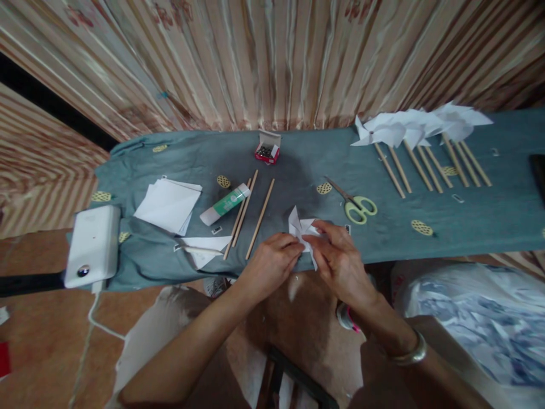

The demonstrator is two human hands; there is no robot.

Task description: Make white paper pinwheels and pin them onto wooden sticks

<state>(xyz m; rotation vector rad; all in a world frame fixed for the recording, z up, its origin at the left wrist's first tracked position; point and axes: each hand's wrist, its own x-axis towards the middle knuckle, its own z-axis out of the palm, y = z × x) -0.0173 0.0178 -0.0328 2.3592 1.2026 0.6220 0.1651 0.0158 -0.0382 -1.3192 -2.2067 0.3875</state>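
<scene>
Both hands meet at the near edge of a board covered in blue-grey cloth (468,216). My left hand (272,264) and my right hand (338,261) pinch a folded white paper pinwheel (301,230) between their fingertips, its points sticking up and down. A metal bangle (411,352) sits on my right wrist. Three wooden sticks (251,213) lie just left of my left hand. A glue stick (225,204) lies beside them. Green-handled scissors (355,204) lie just behind my right hand.
Several finished paper pinwheels on sticks (419,142) lie at the far right. A stack of white paper squares (168,204) and a cut sheet (204,250) lie at left. A small red box of pins (267,149) stands at the back. A white device (93,244) rests at the left end.
</scene>
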